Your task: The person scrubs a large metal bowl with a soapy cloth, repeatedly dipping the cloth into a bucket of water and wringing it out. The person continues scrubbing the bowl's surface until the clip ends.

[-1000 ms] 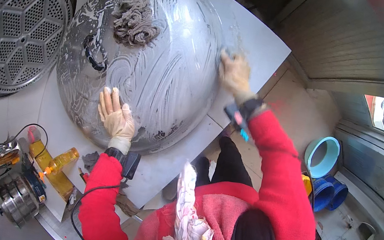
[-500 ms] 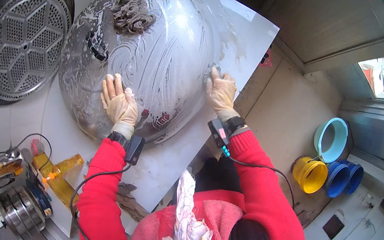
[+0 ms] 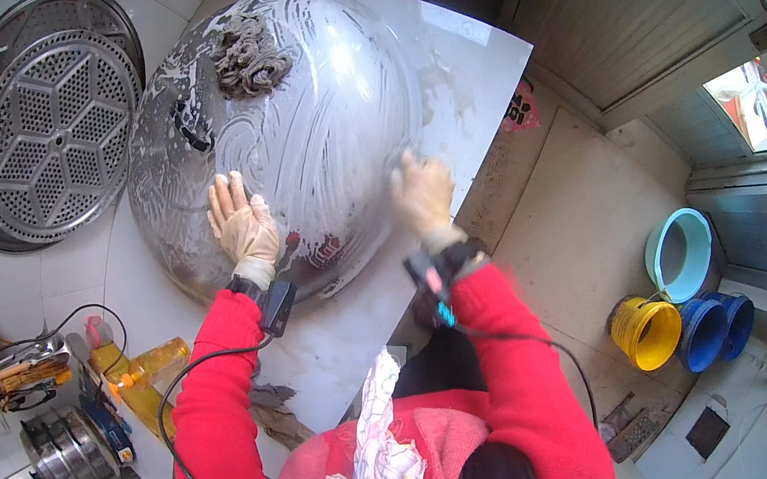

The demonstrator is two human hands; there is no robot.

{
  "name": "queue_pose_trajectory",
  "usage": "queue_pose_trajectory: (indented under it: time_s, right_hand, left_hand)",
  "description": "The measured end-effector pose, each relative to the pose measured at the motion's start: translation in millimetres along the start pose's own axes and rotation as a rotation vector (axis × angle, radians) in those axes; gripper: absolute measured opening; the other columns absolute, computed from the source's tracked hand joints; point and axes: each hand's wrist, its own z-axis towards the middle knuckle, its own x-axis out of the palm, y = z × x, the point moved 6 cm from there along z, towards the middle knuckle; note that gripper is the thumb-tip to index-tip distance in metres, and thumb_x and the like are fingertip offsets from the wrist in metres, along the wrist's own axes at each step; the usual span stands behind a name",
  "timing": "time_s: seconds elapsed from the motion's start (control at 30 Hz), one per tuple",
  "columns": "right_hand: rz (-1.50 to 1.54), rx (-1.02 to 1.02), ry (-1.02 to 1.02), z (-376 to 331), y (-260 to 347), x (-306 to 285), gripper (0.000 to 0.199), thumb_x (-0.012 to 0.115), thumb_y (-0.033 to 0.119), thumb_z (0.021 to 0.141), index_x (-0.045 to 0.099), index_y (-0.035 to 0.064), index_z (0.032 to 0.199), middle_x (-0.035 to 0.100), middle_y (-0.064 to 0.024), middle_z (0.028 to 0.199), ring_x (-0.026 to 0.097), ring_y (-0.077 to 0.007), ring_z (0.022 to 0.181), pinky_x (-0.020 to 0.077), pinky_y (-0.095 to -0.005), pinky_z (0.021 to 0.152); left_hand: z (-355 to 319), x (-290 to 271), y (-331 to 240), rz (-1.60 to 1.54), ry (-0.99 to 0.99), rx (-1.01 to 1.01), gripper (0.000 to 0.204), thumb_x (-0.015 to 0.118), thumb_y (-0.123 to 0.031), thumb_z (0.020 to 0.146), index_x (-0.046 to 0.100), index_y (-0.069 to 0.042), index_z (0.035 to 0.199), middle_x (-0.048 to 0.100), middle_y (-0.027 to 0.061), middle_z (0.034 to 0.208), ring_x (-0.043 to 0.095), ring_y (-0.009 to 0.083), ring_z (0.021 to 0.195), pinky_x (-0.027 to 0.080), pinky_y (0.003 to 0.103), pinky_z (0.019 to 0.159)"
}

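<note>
A large shiny metal domed lid (image 3: 323, 118) streaked with white suds rests on a pale tabletop, its black handle (image 3: 191, 128) toward the left. My left hand (image 3: 246, 225), in a cream glove, lies flat on the lid's near side with its fingers stretched out, holding nothing. At the lid's right edge, my gloved right hand (image 3: 420, 191) is curled and smeared by motion. The small grey scrubber glimpsed under its fingers half a second ago is hidden now. A bunched grey string rag (image 3: 253, 60) sits on top of the lid, beyond both hands.
Perforated round metal steamer trays (image 3: 56, 134) lean at the left. Nearer are a yellow oil bottle (image 3: 155, 364), a rack of utensils (image 3: 21, 372) and stacked steel pots (image 3: 69, 451). Yellow (image 3: 644, 334) and blue buckets (image 3: 701, 329) and a turquoise basin (image 3: 677, 253) stand on the right.
My right hand has slid slightly down and left along the lid's right edge. Against the lid, my left hand stays in about the same spot. The whole view has shifted slightly.
</note>
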Motion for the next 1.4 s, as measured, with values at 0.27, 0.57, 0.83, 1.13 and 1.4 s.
queue_pose_trajectory:
  time_s: [0.27,0.57,0.83,1.13,1.4]
  right_hand:
    - [0.140,0.060,0.037,9,4,11,0.049,0.061,0.029,0.089,0.053,0.0073,0.132,0.061,-0.0249,0.101,0.058,-0.0414,0.091,0.0483,-0.0520,0.078]
    - [0.138,-0.067,0.037,-19,26,18,0.052,0.062,0.032,0.089,0.052,0.0099,0.136,0.054,-0.0308,0.119,0.052,-0.0444,0.111,0.0451,-0.0490,0.096]
    - [0.242,-0.205,-0.311,19,25,-1,0.043,0.063,0.019,0.085,0.059,0.0066,0.126,0.054,-0.0239,0.128,0.051,-0.0435,0.115,0.0427,-0.0496,0.099]
    - [0.137,-0.140,-0.267,42,24,0,0.041,0.060,0.017,0.086,0.060,0.0111,0.127,0.058,-0.0125,0.128,0.053,-0.0338,0.117,0.0405,-0.0477,0.101]
    - [0.059,-0.559,-0.101,-7,42,17,0.048,0.066,0.015,0.081,0.058,0.0111,0.128,0.052,-0.0197,0.135,0.049,-0.0385,0.123,0.0348,-0.0516,0.106]
  left_hand:
    - [0,-2,-3,-0.007,0.000,0.013,0.057,0.042,-0.033,0.098,0.035,-0.010,0.149,0.028,0.0157,0.157,0.021,0.0340,0.146,0.015,0.054,0.117]
    - [0,3,0,0.011,0.005,0.009,0.057,0.041,-0.035,0.098,0.036,-0.010,0.149,0.027,0.0152,0.157,0.021,0.0334,0.146,0.016,0.053,0.117]
    - [0,4,2,0.041,0.003,0.006,0.059,0.041,-0.036,0.097,0.035,-0.011,0.150,0.026,0.0143,0.158,0.021,0.0327,0.146,0.016,0.053,0.118]
    - [0,2,1,0.023,0.013,-0.001,0.060,0.043,-0.034,0.096,0.033,-0.011,0.150,0.024,0.0145,0.158,0.020,0.0325,0.147,0.016,0.053,0.118]
    - [0,-2,-3,0.026,0.021,-0.001,0.060,0.044,-0.033,0.096,0.032,-0.011,0.151,0.024,0.0141,0.159,0.020,0.0333,0.147,0.016,0.053,0.118]
